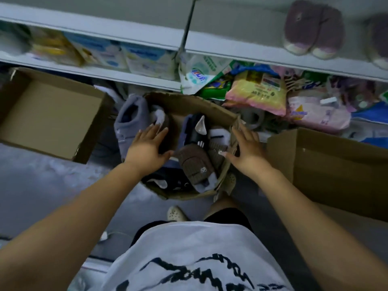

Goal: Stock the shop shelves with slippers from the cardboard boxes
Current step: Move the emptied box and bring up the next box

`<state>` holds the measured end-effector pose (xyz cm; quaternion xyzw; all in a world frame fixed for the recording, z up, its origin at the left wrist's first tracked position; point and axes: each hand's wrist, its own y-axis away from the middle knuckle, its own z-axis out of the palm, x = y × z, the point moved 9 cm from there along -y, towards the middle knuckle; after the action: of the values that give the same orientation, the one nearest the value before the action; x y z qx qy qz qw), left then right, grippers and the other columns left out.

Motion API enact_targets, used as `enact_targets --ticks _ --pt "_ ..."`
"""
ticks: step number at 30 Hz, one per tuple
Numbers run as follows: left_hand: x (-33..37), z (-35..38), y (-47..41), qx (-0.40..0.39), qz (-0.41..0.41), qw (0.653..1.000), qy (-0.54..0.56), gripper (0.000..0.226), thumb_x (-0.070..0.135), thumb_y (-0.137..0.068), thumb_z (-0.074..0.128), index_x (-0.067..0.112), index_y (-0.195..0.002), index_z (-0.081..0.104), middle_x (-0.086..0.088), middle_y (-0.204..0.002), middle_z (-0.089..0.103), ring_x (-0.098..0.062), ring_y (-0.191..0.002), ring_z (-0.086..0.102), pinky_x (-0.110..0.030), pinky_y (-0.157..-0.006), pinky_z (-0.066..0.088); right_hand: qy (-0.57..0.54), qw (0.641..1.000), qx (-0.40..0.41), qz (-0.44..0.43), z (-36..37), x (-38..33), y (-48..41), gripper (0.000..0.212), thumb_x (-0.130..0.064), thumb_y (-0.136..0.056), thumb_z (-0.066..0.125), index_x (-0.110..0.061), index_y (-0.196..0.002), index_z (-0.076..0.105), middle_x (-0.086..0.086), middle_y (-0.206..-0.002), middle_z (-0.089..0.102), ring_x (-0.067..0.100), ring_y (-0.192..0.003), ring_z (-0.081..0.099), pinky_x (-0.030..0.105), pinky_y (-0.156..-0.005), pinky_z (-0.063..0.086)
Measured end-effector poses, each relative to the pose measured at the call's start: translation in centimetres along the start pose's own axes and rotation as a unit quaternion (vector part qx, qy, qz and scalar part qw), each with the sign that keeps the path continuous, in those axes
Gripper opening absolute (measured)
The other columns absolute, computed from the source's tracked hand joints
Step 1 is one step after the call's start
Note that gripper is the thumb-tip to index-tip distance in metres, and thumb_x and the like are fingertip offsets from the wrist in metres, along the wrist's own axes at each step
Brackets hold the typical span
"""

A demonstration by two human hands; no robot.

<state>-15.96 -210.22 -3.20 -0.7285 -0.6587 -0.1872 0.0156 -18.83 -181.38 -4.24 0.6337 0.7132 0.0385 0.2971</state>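
A: Report where the slippers are.

B: Heaped in the battered cardboard box (189, 106) on the floor, between the left open box (52, 114) and the right open box (336, 162). Grey slipper (130, 122) hanging over the left rim, brown slipper (195, 166) on top of the heap. Purple pair (312, 30) already up on the shelf (241, 28).

A: State of the hands?

B: Left hand (147, 147) spread, fingers straight, laid where the grey slipper meets a darker one; grips nothing. Right hand (245, 150) likewise spread, flat against the box's right wall.

A: Step in hand, by judgement?

B: Appears to be steadying the box while choosing a pair. Recommend bracing the sagging wall with the right hand, closing the left round one matched pair, and lifting straight up so no neighbours spill over the torn rim.
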Motion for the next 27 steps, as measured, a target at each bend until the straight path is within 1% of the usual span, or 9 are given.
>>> enact_targets --ticks 3,7,14,18,20,22,23,25,27 --pt "-1.8 2.8 1.7 -0.045 -0.034 0.998 0.020 0.078 0.055 -0.096 0.058 0.024 -0.160 0.027 -0.005 -0.168 0.020 -0.027 -0.155 0.016 -0.048 -0.126 0.012 0.014 0.999 -0.041 0.001 2.2 -0.2 0.3 0.088 -0.050 -0.096 0.063 -0.024 -0.163 0.012 -0.004 -0.170 -0.003 0.024 -0.156 -0.001 0.045 -0.123 0.018" --pt "-2.4 5.5 2.3 -0.059 -0.051 0.996 0.053 0.078 0.054 -0.096 0.059 0.023 -0.160 0.027 -0.006 -0.168 0.022 -0.025 -0.156 0.015 -0.047 -0.126 0.010 0.050 0.996 -0.069 -0.003 4.2 0.6 -0.8 0.089 -0.047 -0.095 0.067 -0.017 -0.162 0.018 0.002 -0.170 0.006 0.027 -0.154 0.005 0.042 -0.121 0.020" --pt "-2.7 10.7 -1.0 -0.143 -0.114 0.981 0.070 0.083 0.057 -0.097 0.054 0.024 -0.163 0.015 0.000 -0.170 0.013 -0.020 -0.157 0.009 -0.044 -0.126 0.007 0.052 0.989 -0.132 -0.041 8.1 2.3 -6.5 0.085 -0.031 -0.087 0.079 -0.005 -0.154 0.034 0.015 -0.161 0.030 0.034 -0.148 0.024 0.041 -0.120 0.024" --pt "-2.3 12.6 -3.5 -0.145 -0.126 0.977 0.097 0.085 0.055 -0.097 0.057 0.018 -0.162 0.016 -0.003 -0.169 0.019 -0.023 -0.155 0.017 -0.045 -0.125 0.013 0.058 0.978 -0.200 -0.032 11.3 3.9 -11.8 0.082 -0.037 -0.082 0.082 -0.006 -0.147 0.044 0.019 -0.148 0.046 0.036 -0.136 0.042 0.046 -0.113 0.038" --pt "-2.3 13.8 -4.8 -0.150 -0.135 0.973 0.115 0.086 0.054 -0.095 0.060 0.017 -0.162 0.019 -0.005 -0.167 0.025 -0.026 -0.153 0.024 -0.046 -0.124 0.019 0.043 0.973 -0.228 -0.011 13.8 6.3 -15.0 0.089 -0.054 -0.070 0.081 -0.010 -0.142 0.051 0.017 -0.140 0.055 0.036 -0.126 0.053 0.048 -0.105 0.046" --pt "-2.6 15.3 -5.8 -0.170 -0.157 0.964 0.134 0.088 0.052 -0.093 0.065 0.017 -0.161 0.022 -0.008 -0.164 0.032 -0.031 -0.149 0.033 -0.048 -0.121 0.027 0.018 0.967 -0.252 -0.011 16.2 8.4 -18.0 0.098 -0.068 -0.058 0.072 -0.013 -0.137 0.055 0.015 -0.134 0.061 0.034 -0.119 0.060 0.049 -0.099 0.052" --pt "-2.7 16.2 -6.1 -0.183 -0.171 0.957 0.144 0.089 0.052 -0.092 0.066 0.017 -0.161 0.022 -0.009 -0.162 0.035 -0.033 -0.146 0.036 -0.048 -0.119 0.031 0.009 0.964 -0.266 -0.010 16.8 8.7 -18.9 0.095 -0.066 -0.060 0.074 -0.012 -0.136 0.056 0.014 -0.132 0.063 0.034 -0.118 0.061 0.049 -0.099 0.052" --pt "-2.6 18.0 -6.8 -0.210 -0.193 0.945 0.163 0.088 0.051 -0.092 0.067 0.017 -0.160 0.023 -0.013 -0.159 0.039 -0.037 -0.142 0.040 -0.049 -0.115 0.035 0.002 0.960 -0.278 -0.005 16.8 7.9 -20.2 0.086 -0.051 -0.072 0.083 -0.010 -0.141 0.053 0.014 -0.136 0.061 0.034 -0.123 0.059 0.047 -0.104 0.049" --pt "-2.2 19.4 -7.4 -0.228 -0.204 0.934 0.185 0.082 0.045 -0.095 0.064 0.015 -0.160 0.024 -0.016 -0.159 0.038 -0.038 -0.141 0.041 -0.049 -0.114 0.036 -0.020 0.956 -0.294 -0.005 16.8 6.7 -21.3 0.090 -0.042 -0.078 0.085 -0.008 -0.150 0.042 0.015 -0.147 0.053 0.033 -0.133 0.052 0.045 -0.111 0.043"
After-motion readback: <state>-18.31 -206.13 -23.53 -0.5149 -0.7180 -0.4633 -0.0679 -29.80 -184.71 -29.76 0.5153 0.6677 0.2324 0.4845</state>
